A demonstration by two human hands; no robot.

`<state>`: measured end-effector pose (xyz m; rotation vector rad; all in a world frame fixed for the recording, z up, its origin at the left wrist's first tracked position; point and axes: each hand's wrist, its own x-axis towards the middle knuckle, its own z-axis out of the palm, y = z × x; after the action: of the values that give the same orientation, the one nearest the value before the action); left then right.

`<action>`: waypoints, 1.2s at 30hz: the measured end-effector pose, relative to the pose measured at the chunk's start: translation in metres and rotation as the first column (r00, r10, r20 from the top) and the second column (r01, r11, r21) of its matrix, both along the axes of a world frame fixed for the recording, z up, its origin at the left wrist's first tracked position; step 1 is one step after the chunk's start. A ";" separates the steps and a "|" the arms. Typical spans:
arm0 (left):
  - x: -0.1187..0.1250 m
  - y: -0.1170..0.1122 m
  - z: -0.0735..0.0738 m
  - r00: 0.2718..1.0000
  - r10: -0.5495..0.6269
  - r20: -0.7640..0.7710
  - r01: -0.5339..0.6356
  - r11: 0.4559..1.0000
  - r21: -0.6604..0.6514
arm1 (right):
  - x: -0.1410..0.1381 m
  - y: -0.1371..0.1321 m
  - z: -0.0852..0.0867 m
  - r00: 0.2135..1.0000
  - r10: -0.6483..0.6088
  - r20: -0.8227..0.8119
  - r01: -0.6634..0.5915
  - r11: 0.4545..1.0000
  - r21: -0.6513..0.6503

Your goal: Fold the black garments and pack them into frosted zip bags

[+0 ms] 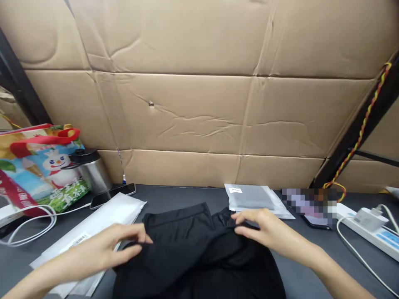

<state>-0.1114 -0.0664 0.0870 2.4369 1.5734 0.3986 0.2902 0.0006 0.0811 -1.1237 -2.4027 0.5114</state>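
A black cloth garment (193, 257) with a band along its far edge lies bunched on the dark table in front of me; its exact kind is unclear. My left hand (123, 245) pinches the fabric at the left side between thumb and fingers. On the other side, my right hand (260, 230) grips a fold near the upper right of the cloth. Between the hands the fabric sags in loose folds, and its near part runs out of view at the bottom. Left of the garment, partly behind my left forearm, are white plastic packages (93, 224) with a barcode label.
Flat translucent packages (252, 198) lie at the back. To the right are a phone (314, 220), partly pixelated, and a power strip (383, 241) with a charger and cables. At left stand a colourful bag (52, 166) and a steel flask (95, 172), near another phone (114, 195). Cardboard (187, 104) walls the back.
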 end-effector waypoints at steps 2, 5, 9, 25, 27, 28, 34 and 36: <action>0.001 0.036 0.020 0.997 -0.023 0.071 0.032 0.992 -0.124 | -0.014 0.027 0.002 0.998 -0.056 0.013 0.053 0.988 0.142; -0.006 0.076 0.014 0.998 0.025 0.060 -0.021 0.998 -0.066 | -0.034 0.057 -0.007 0.991 -0.106 0.083 0.081 0.961 0.264; -0.014 0.092 -0.024 0.990 0.137 -0.021 -0.134 0.987 0.092 | -0.045 0.062 -0.021 0.982 -0.162 0.096 0.122 0.936 0.329; 0.045 0.044 -0.050 0.965 -0.056 -0.255 0.114 0.969 0.220 | -0.006 0.001 -0.036 0.980 0.031 0.195 -0.042 0.998 0.053; 0.070 0.044 -0.038 0.977 -0.067 -0.204 0.113 0.969 0.219 | 0.001 -0.001 -0.032 0.974 0.017 0.227 -0.042 0.994 0.105; 0.085 0.045 -0.033 0.978 -0.105 -0.179 0.141 0.969 0.203 | 0.004 -0.001 -0.033 0.968 0.002 0.250 -0.036 0.991 0.132; 0.160 0.059 -0.044 0.905 -0.416 -0.090 0.424 0.898 0.117 | 0.003 0.010 -0.053 0.939 -0.075 0.334 -0.016 0.965 0.261; 0.168 0.063 -0.052 0.898 -0.430 -0.090 0.438 0.893 0.106 | 0.001 0.015 -0.059 0.929 -0.086 0.360 -0.029 0.953 0.302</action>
<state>0.0566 -0.0038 0.0347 2.8201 0.9945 0.3451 0.2916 0.0151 0.0223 -1.1963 -2.6555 -0.0957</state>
